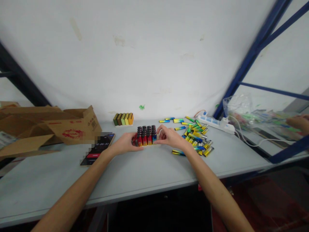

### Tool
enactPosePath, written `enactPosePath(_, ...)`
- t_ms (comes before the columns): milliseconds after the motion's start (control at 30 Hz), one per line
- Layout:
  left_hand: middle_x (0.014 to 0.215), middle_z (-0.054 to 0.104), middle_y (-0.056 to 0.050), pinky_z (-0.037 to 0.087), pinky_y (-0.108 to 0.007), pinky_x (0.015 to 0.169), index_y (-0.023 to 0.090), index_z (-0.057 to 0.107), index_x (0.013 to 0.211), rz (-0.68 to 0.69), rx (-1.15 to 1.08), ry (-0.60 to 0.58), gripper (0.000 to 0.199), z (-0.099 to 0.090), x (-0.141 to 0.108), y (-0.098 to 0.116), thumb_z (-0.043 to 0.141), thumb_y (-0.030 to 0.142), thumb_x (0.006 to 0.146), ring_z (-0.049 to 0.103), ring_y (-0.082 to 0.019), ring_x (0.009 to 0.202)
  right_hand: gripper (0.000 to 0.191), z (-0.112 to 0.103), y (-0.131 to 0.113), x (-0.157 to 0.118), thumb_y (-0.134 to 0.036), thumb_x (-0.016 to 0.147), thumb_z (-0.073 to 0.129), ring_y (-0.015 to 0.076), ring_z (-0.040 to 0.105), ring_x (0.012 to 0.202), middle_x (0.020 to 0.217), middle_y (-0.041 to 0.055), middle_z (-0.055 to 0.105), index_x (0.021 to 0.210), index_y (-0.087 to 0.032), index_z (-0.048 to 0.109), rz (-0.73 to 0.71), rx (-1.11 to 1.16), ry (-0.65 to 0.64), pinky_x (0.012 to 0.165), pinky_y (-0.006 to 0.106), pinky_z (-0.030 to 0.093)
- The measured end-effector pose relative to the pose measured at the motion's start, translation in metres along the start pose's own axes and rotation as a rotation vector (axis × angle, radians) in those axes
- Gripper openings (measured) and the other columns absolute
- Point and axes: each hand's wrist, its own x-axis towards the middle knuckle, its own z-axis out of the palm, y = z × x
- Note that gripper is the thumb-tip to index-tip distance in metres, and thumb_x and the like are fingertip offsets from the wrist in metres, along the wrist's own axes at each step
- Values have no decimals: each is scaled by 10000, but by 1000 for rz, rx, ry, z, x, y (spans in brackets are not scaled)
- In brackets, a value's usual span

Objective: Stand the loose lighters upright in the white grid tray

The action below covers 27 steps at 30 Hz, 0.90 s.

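Observation:
Upright lighters with black tops and red, yellow and blue bodies stand in a block of rows (147, 136) at the middle of the table. My left hand (126, 142) is closed on the left side of this block. At its right side, my right hand (168, 136) has its thumb and fingers closed against the end row with a blue body. Whether a single lighter is between those fingertips is hard to tell. To the right of my right hand lies a loose pile of shiny yellow, green and blue metallic sleeves (196, 135).
A second block of lighters (123, 119) stands against the wall. On the left are open cardboard boxes (74, 127) and a phone (98, 148). A white power strip (216, 123) with cables lies at right, beside a blue rack post. Another person's hand (298, 124) shows far right.

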Motion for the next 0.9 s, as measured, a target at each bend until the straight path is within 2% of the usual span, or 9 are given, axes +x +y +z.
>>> enactPosePath(67, 750, 650, -7, 411, -277, 604, 169, 677, 943, 1, -15, -4, 496, 0, 0, 0, 761, 595, 704, 586, -200, 676, 317, -12, 1, -2, -505, 895, 717, 154, 620, 608, 696, -12, 695, 962, -216, 606, 11, -54, 0, 565, 242, 427)
enactPosePath(133, 750, 642, -4, 413, -278, 607, 175, 663, 915, 7, -22, -5, 478, 0, 0, -1, 756, 597, 710, 583, -197, 672, 298, -27, 3, -6, -492, 936, 665, 153, 607, 610, 690, 7, 691, 877, -200, 648, 28, -132, 63, 579, 250, 417)
enactPosePath(200, 744, 634, -3, 406, -277, 598, 177, 648, 890, 7, -18, -5, 476, 0, 0, -1, 760, 602, 706, 571, -191, 663, 283, -42, 7, -13, -456, 921, 688, 165, 617, 644, 723, 31, 709, 826, -189, 689, 69, -190, 96, 609, 264, 427)
enactPosePath(367, 748, 630, -5, 394, -270, 573, 175, 631, 880, -10, -51, -22, 486, 1, 0, -1, 768, 600, 689, 558, -184, 658, 182, -65, 7, -43, -378, 825, 787, 228, 659, 798, 850, 66, 738, 853, -199, 768, 210, -344, -149, 726, 315, 469)
enactPosePath(500, 749, 638, -8, 393, -269, 576, 172, 638, 875, -7, -36, -9, 490, 0, 0, 0, 759, 610, 690, 557, -184, 657, 235, -67, -9, -62, -356, 766, 835, 280, 642, 1010, 1046, 95, 700, 948, -215, 787, 277, -489, -268, 876, 341, 471)
enactPosePath(600, 765, 649, -13, 397, -268, 581, 174, 646, 883, -5, -14, -13, 478, 0, 0, 1, 760, 596, 690, 567, -190, 668, 261, -63, -20, -65, -325, 747, 850, 292, 627, 1036, 1054, 104, 673, 964, -195, 783, 362, -572, -413, 905, 344, 466)
enactPosePath(667, 768, 653, -16, 397, -269, 582, 174, 646, 883, -6, -4, -13, 472, 0, 0, 0, 760, 592, 695, 575, -193, 672, 213, -60, -22, -66, -299, 773, 826, 286, 623, 1039, 1054, 109, 663, 939, -177, 773, 393, -593, -457, 909, 335, 464)
enactPosePath(800, 770, 654, -17, 391, -266, 571, 171, 649, 899, -9, -14, -17, 487, 1, -1, -1, 770, 596, 695, 572, -191, 665, 212, -54, -17, -68, -350, 858, 755, 258, 620, 1031, 1103, 112, 656, 965, -168, 731, 286, -524, -433, 911, 322, 462)
enactPosePath(900, 755, 648, -11, 390, -265, 567, 169, 651, 892, -7, -32, -14, 474, 0, -1, -1, 780, 578, 690, 563, -186, 654, 248, -52, -14, -64, -400, 928, 675, 230, 641, 965, 1061, 95, 695, 1033, -175, 678, 197, -421, -319, 854, 308, 470)
